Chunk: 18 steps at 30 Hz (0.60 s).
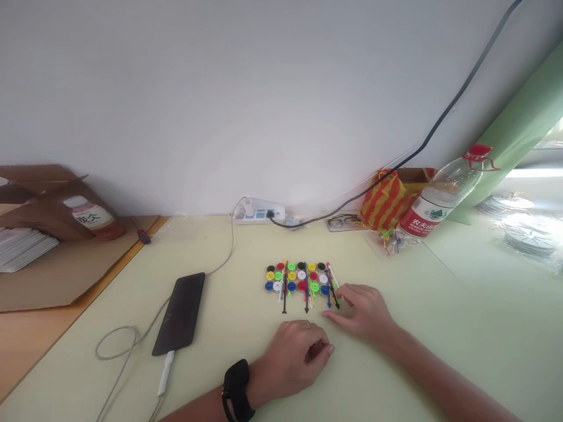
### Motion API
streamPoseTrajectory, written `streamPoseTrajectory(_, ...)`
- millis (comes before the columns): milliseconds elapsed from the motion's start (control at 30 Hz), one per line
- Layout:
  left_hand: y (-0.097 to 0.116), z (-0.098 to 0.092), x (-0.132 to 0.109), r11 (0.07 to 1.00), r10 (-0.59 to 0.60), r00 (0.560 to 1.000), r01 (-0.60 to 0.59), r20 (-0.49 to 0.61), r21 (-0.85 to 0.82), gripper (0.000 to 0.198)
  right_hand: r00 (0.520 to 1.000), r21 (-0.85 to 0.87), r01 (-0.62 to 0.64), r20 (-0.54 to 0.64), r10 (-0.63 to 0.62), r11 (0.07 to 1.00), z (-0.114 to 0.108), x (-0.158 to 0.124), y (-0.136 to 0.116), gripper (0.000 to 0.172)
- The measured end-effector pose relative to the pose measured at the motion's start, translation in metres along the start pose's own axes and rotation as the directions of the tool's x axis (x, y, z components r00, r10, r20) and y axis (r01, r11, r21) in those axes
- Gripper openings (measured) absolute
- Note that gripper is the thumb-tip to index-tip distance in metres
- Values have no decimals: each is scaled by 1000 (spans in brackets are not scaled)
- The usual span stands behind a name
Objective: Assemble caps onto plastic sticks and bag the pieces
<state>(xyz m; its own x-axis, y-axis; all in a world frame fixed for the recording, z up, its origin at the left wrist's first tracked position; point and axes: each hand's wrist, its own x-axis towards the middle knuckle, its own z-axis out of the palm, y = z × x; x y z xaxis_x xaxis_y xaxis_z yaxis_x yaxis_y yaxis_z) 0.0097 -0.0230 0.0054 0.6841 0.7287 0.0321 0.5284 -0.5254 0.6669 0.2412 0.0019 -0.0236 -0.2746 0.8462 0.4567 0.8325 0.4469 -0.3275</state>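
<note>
A tight grid of small coloured round discs (295,276) lies on the pale green table (440,328), with thin coloured sticks (307,296) laid across it in three bundles. My right hand (364,313) rests flat beside the grid's right edge, fingers stretched out and fingertips touching the rightmost sticks. My left hand (294,357) sits nearer me on the table, fingers curled in loosely; nothing shows inside them. A ring is on one finger, and a black watch band (237,390) wraps that wrist.
A black phone (181,312) on a white charging cable lies left of the discs. At the wall are a power strip (259,212), glasses (345,221), a striped bag (387,199) and a tilted water bottle (440,202). Cardboard and a drink bottle (92,218) sit far left.
</note>
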Motion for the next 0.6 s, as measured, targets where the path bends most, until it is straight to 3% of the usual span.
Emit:
streamPoseTrajectory(167, -1, 0, 0, 1000, 9, 1000, -9, -1, 7, 12, 1000, -98, 4, -17, -6, 995, 7, -2, -6, 34)
streamPoseTrajectory(600, -2, -1, 1, 999, 44, 999, -44, 14, 25, 13, 1000, -168, 19, 26, -15, 986, 11, -3, -6, 23)
